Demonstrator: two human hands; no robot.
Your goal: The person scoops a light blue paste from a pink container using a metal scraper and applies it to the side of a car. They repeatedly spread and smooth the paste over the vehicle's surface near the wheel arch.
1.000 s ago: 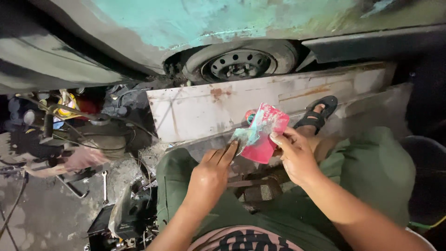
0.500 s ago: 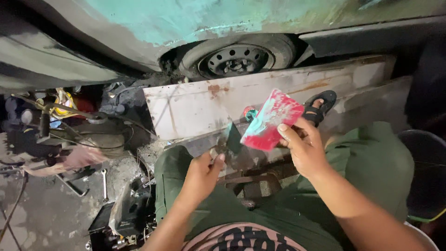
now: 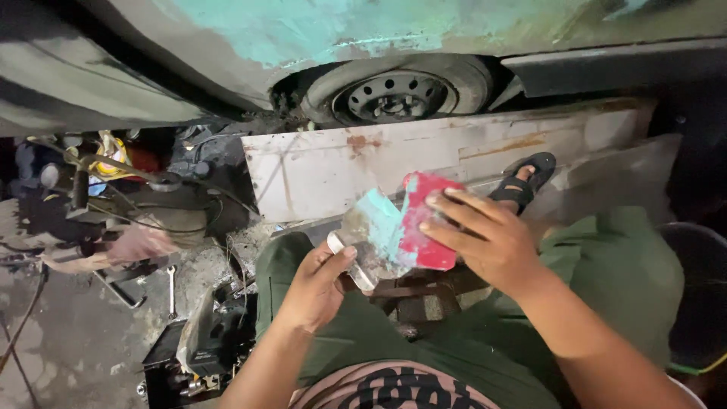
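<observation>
Putty-smeared scraper [image 3: 363, 246] sits between left hand [image 3: 314, 284] and right hand [image 3: 485, 238].

Red-and-teal smeared card [image 3: 413, 231] against metal blade [image 3: 362, 254]

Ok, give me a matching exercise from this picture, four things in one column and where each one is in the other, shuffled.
Things:
1. red pad
2. car wheel
3. sandal
4. wrench

Places:
A. on the ground at the left
B. under the right hand
C. on a foot by the rusty white panel
D. top centre, under the car body

Pairs: 1-B, 2-D, 3-C, 4-A
</observation>
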